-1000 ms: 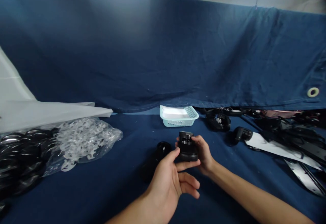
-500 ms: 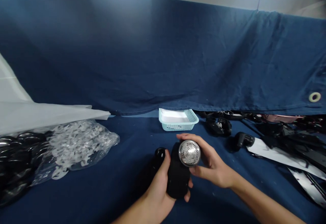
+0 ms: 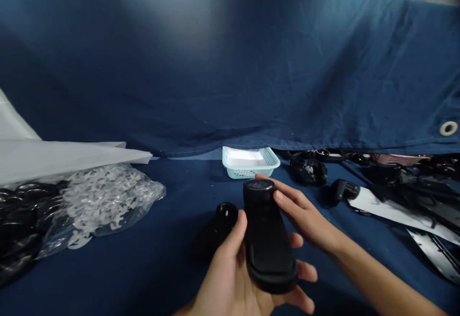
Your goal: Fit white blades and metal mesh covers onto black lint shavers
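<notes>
While the left hand [image 3: 230, 277] cradles the black device [image 3: 271, 249] from below, thumb along its left side and fingers showing past its right edge, the right hand [image 3: 305, 215] closes thumb and fingers around its far, round end [image 3: 259, 186]. So both hands are on the device, which is held up over the near middle of the bench [image 3: 143, 263], tilted with its long body toward the wearer.

As for how far along it is, the upper side looks whole: round end and body meet with no open gap that I can make out. Its underside is hidden, so I cannot tell whether anything is left to fit there. Just left of it, a second black piece [image 3: 215, 229] lies on the bench, touched by neither hand.

Farther out, a pale blue basket [image 3: 251, 173] with something white inside stands at the far middle, before the blue curtain [image 3: 201, 76]. To the left lie a clear bag [image 3: 104, 201] of white parts and a heap of black parts [image 3: 25, 215]; to the right, a black housing [image 3: 308, 171], a white strip [image 3: 373, 203] and a silvery plate [image 3: 431, 253].
</notes>
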A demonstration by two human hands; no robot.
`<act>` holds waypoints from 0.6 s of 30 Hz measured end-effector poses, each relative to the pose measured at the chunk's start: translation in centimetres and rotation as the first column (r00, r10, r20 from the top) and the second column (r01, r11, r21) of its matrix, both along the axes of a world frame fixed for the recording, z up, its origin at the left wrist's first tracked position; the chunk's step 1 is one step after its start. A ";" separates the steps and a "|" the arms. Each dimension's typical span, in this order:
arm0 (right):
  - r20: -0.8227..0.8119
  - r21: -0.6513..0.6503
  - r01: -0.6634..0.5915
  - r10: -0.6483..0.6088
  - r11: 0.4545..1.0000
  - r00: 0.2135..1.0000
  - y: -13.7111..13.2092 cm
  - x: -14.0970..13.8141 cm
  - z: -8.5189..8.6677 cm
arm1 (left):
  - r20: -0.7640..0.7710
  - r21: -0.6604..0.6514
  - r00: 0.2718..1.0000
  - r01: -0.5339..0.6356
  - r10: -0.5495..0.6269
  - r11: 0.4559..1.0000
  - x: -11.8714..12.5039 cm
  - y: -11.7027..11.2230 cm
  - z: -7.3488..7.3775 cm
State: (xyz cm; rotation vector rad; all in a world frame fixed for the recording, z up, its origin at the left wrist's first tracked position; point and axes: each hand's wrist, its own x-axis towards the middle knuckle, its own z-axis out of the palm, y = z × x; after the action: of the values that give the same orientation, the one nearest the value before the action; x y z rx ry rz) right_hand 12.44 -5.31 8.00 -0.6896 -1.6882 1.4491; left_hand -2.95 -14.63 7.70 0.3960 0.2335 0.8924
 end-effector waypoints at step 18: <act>-0.233 -0.256 -0.063 0.001 0.965 0.972 -1.7 -0.7 1.5 | -0.019 -0.198 0.991 0.129 -0.136 0.972 -1.4 -2.4 3.3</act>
State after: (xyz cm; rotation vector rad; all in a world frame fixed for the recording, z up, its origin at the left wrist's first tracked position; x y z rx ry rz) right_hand 11.75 -6.97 9.46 -0.6078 -1.3492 1.7245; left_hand -4.39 -17.00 11.01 0.2392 0.3189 0.7245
